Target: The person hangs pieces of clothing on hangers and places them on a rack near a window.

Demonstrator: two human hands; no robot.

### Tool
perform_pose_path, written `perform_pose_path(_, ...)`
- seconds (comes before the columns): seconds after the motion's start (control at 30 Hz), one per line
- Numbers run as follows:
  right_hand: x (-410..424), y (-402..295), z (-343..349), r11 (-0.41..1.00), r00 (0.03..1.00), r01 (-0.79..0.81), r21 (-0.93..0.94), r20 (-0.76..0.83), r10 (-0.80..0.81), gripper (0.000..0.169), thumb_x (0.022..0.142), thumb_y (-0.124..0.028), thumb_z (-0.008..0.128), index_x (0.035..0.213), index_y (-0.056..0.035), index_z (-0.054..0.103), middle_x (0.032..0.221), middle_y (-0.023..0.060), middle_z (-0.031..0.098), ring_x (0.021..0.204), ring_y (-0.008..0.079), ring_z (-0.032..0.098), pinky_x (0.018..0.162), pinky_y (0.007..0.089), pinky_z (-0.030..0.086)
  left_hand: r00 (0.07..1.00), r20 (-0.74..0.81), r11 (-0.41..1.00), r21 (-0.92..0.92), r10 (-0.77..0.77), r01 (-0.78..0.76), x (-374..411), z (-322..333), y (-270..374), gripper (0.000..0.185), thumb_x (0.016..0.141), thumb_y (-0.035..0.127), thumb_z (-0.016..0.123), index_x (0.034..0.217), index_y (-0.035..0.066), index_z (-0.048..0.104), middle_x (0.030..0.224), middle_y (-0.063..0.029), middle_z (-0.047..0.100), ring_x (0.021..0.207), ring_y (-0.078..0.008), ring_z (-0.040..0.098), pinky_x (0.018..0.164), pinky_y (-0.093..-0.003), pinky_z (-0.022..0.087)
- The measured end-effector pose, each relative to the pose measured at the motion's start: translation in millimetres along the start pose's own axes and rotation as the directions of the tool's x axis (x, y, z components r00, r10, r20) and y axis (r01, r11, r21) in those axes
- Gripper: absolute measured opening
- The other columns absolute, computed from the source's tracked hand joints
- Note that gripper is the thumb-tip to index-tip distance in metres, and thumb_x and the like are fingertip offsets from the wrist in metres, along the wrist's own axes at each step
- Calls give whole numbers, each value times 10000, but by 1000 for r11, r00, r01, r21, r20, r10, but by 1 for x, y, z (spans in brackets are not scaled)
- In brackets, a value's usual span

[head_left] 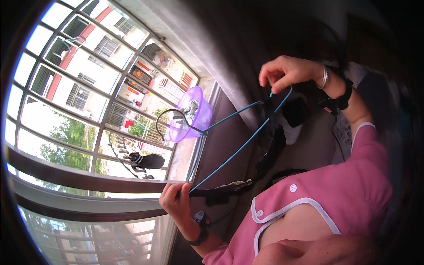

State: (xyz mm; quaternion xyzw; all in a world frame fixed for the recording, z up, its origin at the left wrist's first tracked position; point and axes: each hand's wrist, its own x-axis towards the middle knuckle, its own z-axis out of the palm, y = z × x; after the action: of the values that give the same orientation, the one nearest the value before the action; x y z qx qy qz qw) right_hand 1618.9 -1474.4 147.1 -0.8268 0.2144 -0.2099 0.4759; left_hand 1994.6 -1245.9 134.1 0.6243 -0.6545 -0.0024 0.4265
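Observation:
A blue clothes hanger (pixel 232 149) with a black hook is held before the window, the hook towards the glass side. My left hand (pixel 175 200) pinches one end of it between thumb and fingers. At the other end is my right hand (pixel 281 74), its thumb and index fingertips apart. Its thumb overlaps the wire; I cannot tell whether it touches. A black strapped garment (pixel 273 149) hangs from the hanger, with one strap (pixel 269 106) around the wire near my right hand. Its other side runs to my left hand, where the fingers hide the end.
Beyond the hanger, a purple plastic basin (pixel 206 116) with grey cloth stands on the sill, inside metal window bars (pixel 109 102). Dark clothes (pixel 147 161) hang outside. A grey curtain (pixel 218 63) lines one side, and a sliding window pane (pixel 109 241) the other.

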Motion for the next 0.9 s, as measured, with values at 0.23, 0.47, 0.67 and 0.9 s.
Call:
perform_pose_path(0.23, -28, -6, 18, 999, 1000, -14, 29, -28, 15, 210, 846, -211, 653, 789, -16, 596, 658, -28, 556, 609, 42, 486, 551, 203, 388, 996, -10, 992, 87, 93, -91, 15, -9, 6, 112, 677, 6, 692, 666, 14, 580, 596, -50, 496, 520, -153, 472, 479, -273, 350)
perform_pose_path(0.47, -26, -35, 34, 984, 938, 149, -97, -300, -171, 184, 847, -153, 636, 745, -4, 601, 651, -5, 562, 606, 48, 487, 545, 201, 385, 945, 29, 870, 381, 326, -312, 45, 12, 23, 321, 753, 142, 672, 1036, 52, 548, 921, -112, 580, 786, -297, 579, 675, -384, 427)
perform_pose_path(0.67, -36, -69, 5, 989, 855, 150, -3, -502, -131, 219, 900, -234, 562, 804, -39, 587, 638, -27, 527, 483, -6, 368, 419, 161, 269, 894, -257, 914, 277, 368, -297, 47, 2, 16, 643, 767, 136, 696, 1322, 62, 380, 1401, -197, 324, 1273, -363, 358, 1032, -449, 310)
perform_pose_path(0.9, 6, -178, -35, 926, 711, 363, -101, -612, -345, 265, 874, -234, 570, 715, -25, 534, 516, -10, 434, 372, 70, 341, 347, 211, 280, 982, -160, 983, -137, 103, -126, 10, 3, -18, 474, 747, -15, 649, 1196, 5, 499, 1110, -123, 591, 1023, -225, 570, 940, -335, 412)
